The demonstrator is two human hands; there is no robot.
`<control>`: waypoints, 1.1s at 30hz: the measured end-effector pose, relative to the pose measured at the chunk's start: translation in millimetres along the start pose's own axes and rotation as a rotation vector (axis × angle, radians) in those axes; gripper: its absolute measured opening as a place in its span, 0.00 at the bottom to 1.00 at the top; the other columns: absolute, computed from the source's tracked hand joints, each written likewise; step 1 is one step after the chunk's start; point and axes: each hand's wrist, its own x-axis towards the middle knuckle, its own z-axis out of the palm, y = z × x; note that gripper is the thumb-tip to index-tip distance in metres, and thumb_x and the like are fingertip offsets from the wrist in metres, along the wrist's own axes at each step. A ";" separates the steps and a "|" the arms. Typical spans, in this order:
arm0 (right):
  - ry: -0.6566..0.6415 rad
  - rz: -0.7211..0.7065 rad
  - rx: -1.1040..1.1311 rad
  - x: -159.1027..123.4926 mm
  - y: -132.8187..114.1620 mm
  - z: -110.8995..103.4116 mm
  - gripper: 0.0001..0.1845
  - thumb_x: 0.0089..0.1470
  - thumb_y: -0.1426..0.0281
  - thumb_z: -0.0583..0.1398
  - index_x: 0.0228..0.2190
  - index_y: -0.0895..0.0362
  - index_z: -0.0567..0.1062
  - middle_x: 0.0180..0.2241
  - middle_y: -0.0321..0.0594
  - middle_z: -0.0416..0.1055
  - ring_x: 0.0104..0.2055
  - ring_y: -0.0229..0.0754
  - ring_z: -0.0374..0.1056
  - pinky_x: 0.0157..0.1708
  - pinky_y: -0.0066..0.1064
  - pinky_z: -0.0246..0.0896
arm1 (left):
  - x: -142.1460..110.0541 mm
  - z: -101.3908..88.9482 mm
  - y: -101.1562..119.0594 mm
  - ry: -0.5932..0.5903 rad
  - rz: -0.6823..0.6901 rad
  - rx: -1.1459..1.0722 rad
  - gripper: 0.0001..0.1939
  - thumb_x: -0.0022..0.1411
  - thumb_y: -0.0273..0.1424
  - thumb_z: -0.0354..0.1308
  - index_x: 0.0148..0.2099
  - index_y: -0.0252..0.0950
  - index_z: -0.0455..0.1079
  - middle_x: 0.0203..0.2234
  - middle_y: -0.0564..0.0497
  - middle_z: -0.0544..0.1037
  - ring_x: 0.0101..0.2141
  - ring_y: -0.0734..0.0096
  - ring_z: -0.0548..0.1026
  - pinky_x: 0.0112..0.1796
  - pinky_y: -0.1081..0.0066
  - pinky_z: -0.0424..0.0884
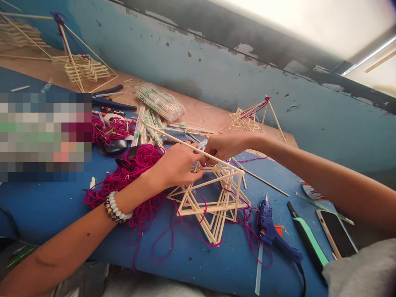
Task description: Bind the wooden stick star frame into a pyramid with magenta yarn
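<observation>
A star-shaped frame of thin wooden sticks (216, 206) lies on the blue table, with magenta yarn trailing around it. My left hand (179, 165) grips its far left side, thumb and fingers curled around the sticks. Fingers bent into a pinch, my right hand (221, 147) works at the far corner of the frame, close to my left fingertips. What sits in that pinch is too hidden to make out. One long stick (173, 139) slants over the frame, passing in front of both hands' fingers. A heap of magenta yarn (139, 177) lies left of the frame, partly under my left forearm.
On the right are a blue glue gun (269, 231), a mint-green cutter (309, 239) and a phone (337, 233). Behind lie packed sticks (159, 101) and a smaller stick frame (247, 117) by the wall. Pliers (113, 101) and another stick structure (83, 68) stand back left.
</observation>
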 end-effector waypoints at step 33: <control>0.106 0.106 0.042 -24.4 -4.1 -2.4 0.06 0.55 0.72 0.58 0.34 0.60 0.75 0.23 0.32 0.67 0.23 0.29 0.56 0.23 0.26 0.48 | -1.8 3.7 5.6 0.024 -0.085 0.014 0.10 0.62 0.34 0.60 0.44 0.39 0.79 0.37 0.48 0.78 0.42 0.59 0.73 0.40 0.63 0.62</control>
